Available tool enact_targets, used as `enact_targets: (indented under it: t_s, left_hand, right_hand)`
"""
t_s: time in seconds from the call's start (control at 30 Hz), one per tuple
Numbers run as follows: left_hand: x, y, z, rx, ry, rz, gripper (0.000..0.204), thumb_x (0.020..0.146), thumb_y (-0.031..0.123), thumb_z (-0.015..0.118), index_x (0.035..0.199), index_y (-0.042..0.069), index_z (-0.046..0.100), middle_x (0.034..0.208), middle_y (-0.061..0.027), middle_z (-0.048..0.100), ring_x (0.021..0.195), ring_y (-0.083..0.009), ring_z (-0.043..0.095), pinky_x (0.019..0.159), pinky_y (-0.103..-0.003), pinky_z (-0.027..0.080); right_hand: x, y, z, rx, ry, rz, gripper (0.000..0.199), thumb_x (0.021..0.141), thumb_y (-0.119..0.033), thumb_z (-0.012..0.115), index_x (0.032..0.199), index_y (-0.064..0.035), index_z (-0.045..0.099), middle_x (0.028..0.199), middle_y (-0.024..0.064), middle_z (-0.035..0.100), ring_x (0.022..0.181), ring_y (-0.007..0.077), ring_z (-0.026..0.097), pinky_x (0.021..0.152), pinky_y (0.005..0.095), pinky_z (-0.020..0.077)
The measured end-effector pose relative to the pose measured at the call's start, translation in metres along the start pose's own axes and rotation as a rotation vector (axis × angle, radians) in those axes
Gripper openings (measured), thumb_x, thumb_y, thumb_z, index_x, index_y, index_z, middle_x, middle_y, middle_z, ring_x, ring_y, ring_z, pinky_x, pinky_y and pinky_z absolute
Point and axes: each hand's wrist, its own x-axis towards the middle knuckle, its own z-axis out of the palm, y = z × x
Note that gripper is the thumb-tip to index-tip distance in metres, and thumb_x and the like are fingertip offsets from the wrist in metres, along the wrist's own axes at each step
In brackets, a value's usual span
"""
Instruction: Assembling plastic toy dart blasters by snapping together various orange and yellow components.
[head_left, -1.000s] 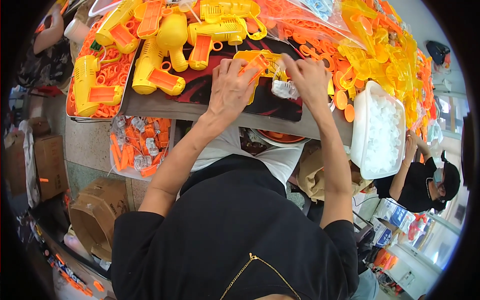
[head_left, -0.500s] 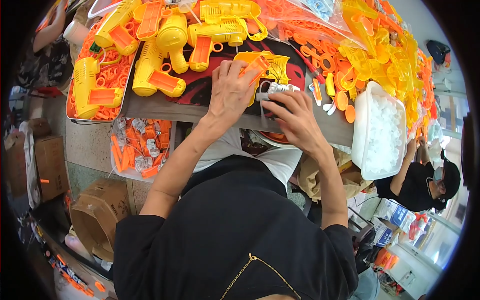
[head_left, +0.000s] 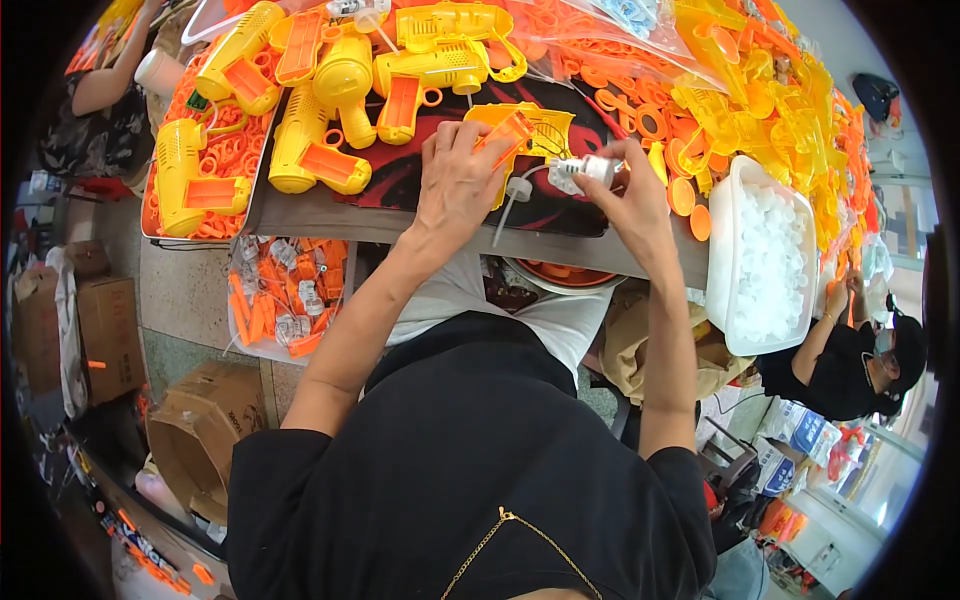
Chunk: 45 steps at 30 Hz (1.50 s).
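My left hand (head_left: 455,190) is closed on an orange box-shaped handle piece (head_left: 513,136) at the near left of an open yellow toy-gun shell half (head_left: 550,128). The shell lies on a dark red-and-black mat (head_left: 570,212), and thin wires show inside it. My right hand (head_left: 638,205) pinches a small white and clear plastic pump-like unit (head_left: 586,170) just right of the shell. From this unit a thin tube loops left to a whitish round cap (head_left: 518,189), with a straight tube hanging below it. My fingers partly hide the unit's right end.
Several yellow toy guns (head_left: 325,150) lie at the left. Orange rings and discs (head_left: 650,122) and yellow shells (head_left: 745,125) are heaped at the right, beside a white tub (head_left: 731,290) of clear pieces. A screwdriver (head_left: 612,122) lies behind my right hand. A co-worker (head_left: 850,350) is at far right.
My right hand has moved right, drawing the white unit away from beside the shell and turning it. The loop of tube has stretched out. My left hand has stayed on the orange piece.
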Motion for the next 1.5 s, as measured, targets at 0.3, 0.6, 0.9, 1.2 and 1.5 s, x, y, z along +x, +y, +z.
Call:
enact_targets:
  t_s: [0.3,0.6,0.9,1.2,1.5]
  left_hand:
    - [0.001,-0.001,-0.004,-0.017,-0.018,-0.006,0.034,0.082,0.011,0.073,0.115,0.014,0.068,0.111,-0.0055,0.058,0.11,-0.0271,0.051,0.096,-0.042,0.042]
    - [-0.001,-0.002,-0.003,-0.064,0.013,-0.017,0.032,0.083,0.013,0.072,0.115,0.014,0.068,0.109,-0.0061,0.057,0.108,-0.0274,0.051,0.095,-0.042,0.042]
    - [-0.003,0.0,-0.003,-0.115,0.041,-0.032,0.032,0.081,0.011,0.073,0.113,0.013,0.07,0.112,-0.0071,0.058,0.11,-0.0288,0.051,0.095,-0.043,0.043]
    - [-0.004,0.0,-0.005,-0.153,0.031,-0.049,0.033,0.082,0.008,0.075,0.114,0.009,0.071,0.115,-0.0105,0.06,0.112,-0.0313,0.053,0.097,-0.04,0.045]
    - [-0.006,0.0,-0.009,-0.151,0.026,-0.03,0.032,0.082,0.007,0.074,0.114,0.009,0.071,0.115,-0.011,0.06,0.114,-0.0319,0.051,0.099,-0.041,0.044]
  right_hand:
    - [0.024,-0.027,-0.016,-0.866,0.017,-0.8,0.039,0.075,0.0,0.069,0.11,-0.0114,0.057,0.125,0.0053,0.055,0.101,0.0287,0.059,0.08,0.0421,0.053]
    - [-0.003,0.027,0.014,-0.446,0.168,-0.569,0.035,0.085,-0.008,0.074,0.113,-0.0087,0.053,0.126,0.0141,0.052,0.104,0.0348,0.055,0.081,0.0415,0.0508]
    - [-0.002,0.022,0.03,0.167,0.231,0.045,0.032,0.096,-0.019,0.067,0.115,-0.0003,0.049,0.105,0.012,0.059,0.078,0.0156,0.062,0.067,0.0302,0.052]
    - [0.002,0.037,0.025,0.233,0.18,-0.142,0.017,0.09,-0.007,0.071,0.099,-0.0045,0.057,0.111,0.0088,0.055,0.092,0.0168,0.06,0.08,0.034,0.0523]
    - [-0.018,0.029,0.047,-0.461,0.446,-0.559,0.022,0.076,-0.005,0.081,0.088,-0.01,0.063,0.106,0.007,0.05,0.089,0.0257,0.052,0.073,0.0379,0.0471]
